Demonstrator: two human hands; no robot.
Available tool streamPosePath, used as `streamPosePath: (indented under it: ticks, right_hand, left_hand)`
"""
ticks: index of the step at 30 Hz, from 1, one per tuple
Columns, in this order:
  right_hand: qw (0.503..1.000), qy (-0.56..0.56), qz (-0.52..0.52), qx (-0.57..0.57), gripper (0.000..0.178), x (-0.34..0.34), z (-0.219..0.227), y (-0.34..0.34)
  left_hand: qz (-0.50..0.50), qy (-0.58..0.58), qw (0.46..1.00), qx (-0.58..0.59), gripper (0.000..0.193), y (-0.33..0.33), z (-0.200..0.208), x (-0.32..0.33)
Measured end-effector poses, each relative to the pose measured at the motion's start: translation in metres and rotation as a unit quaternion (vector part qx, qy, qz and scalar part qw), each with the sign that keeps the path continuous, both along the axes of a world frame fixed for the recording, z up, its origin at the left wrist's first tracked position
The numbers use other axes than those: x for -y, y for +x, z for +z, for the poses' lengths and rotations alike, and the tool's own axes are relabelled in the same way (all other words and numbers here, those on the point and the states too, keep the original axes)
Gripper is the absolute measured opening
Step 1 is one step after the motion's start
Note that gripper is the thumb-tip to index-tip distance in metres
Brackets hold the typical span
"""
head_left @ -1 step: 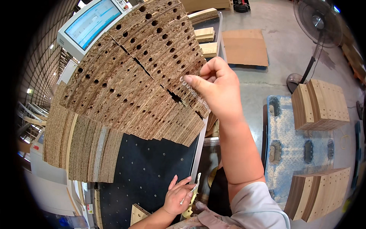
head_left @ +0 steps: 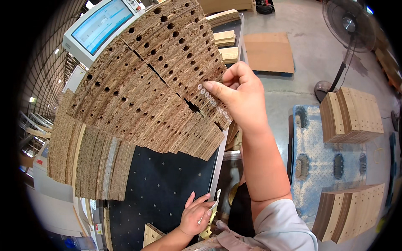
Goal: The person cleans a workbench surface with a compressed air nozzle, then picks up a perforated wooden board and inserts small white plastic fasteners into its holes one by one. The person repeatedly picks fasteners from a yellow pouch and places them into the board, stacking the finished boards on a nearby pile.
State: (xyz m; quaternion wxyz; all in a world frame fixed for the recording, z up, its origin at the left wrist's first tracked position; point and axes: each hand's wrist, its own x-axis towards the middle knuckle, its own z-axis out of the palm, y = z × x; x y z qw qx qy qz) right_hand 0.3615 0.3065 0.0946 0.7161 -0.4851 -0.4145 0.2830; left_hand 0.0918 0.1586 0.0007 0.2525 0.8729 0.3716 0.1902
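A tall stack of particle boards (head_left: 138, 83) stands on edge in front of me, with rows of drilled holes facing me. Down its right side runs a row of small white round stickers (head_left: 208, 97), one after another across the board edges. My right hand (head_left: 243, 98) is closed in a pinch at the upper end of that row, thumb tip against the boards. Whatever its fingertips may hold is too small to make out. Low in the middle, my left hand (head_left: 196, 217) grips a creased pale yellow sheet (head_left: 213, 213), with some fingers extended.
The boards rest on a black perforated table (head_left: 167, 180). More boards (head_left: 104, 167) stand at left, and a monitor (head_left: 102, 25) is behind. At right are a blue pallet (head_left: 310, 167), wooden panel stacks (head_left: 351, 117), a standing fan (head_left: 349, 25) and flat cardboard (head_left: 270, 52).
My right hand has shifted very slightly at the top of the sticker row, showing the upper stickers more plainly. My left hand stays where it was.
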Motion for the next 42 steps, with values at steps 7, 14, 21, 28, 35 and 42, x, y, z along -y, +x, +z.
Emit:
streamPosePath:
  ticks: [7, 14, 21, 28, 35, 42]
  right_hand:
    - [0.989, 0.042, -0.066, 0.126, 0.047, -0.007, 0.006, 0.005]
    - [0.992, 0.069, 0.019, -0.102, 0.033, 0.026, -0.019, 0.01]
    - [0.964, -0.084, 0.216, -0.132, 0.013, 0.147, -0.122, -0.073]
    - [0.927, -0.074, 0.292, 0.223, 0.025, 0.238, -0.087, -0.08]
    - [0.903, 0.038, 0.242, 0.352, 0.029, 0.271, -0.03, -0.097]
    - [0.877, 0.196, 0.169, 0.405, 0.032, 0.283, 0.002, -0.125]
  left_hand:
    - [-0.001, 0.004, 1.0, -0.003, 0.008, 0.0, 0.0, 0.0]
    - [0.0, 0.017, 1.0, 0.003, 0.008, -0.005, -0.006, 0.005]
    - [0.016, -0.086, 0.99, 0.11, 0.014, -0.014, -0.017, -0.004]
    - [0.025, -0.43, 0.828, 0.358, 0.01, -0.023, 0.02, 0.054]
    - [0.058, -0.329, 0.864, 0.378, 0.008, -0.044, 0.059, 0.104]
    - [0.084, -0.217, 0.912, 0.337, 0.011, -0.044, 0.079, 0.127]
